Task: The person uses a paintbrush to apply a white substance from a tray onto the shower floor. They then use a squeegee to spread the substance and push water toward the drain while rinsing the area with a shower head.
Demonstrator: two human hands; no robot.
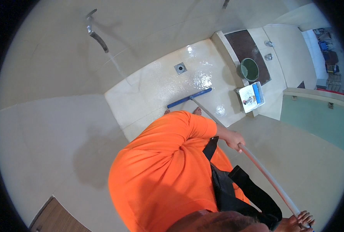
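Observation:
A floor wiper with a long blue head point(189, 98) rests on the wet pale floor point(152, 96), close in front of my bare feet. Its pale pole point(263, 166) slants back to the lower right. Partway along the pole, my left hand point(234, 141) is closed around it, the arm in an orange sleeve reaching across my body. At the lower right, my right hand point(304, 221) grips the pole near its end. Beyond the wiper head, a square metal floor drain point(180, 68) is set into the floor, with water shining around it.
A wall tap point(98, 40) at the upper left lets a thin stream fall. On the right, a green bucket point(249, 69) and a white plastic basket point(251, 98) with a blue item stand by a low ledge point(227, 54). A greenish glass panel point(311, 120) lies farther right; a brown door point(60, 216) shows lower left.

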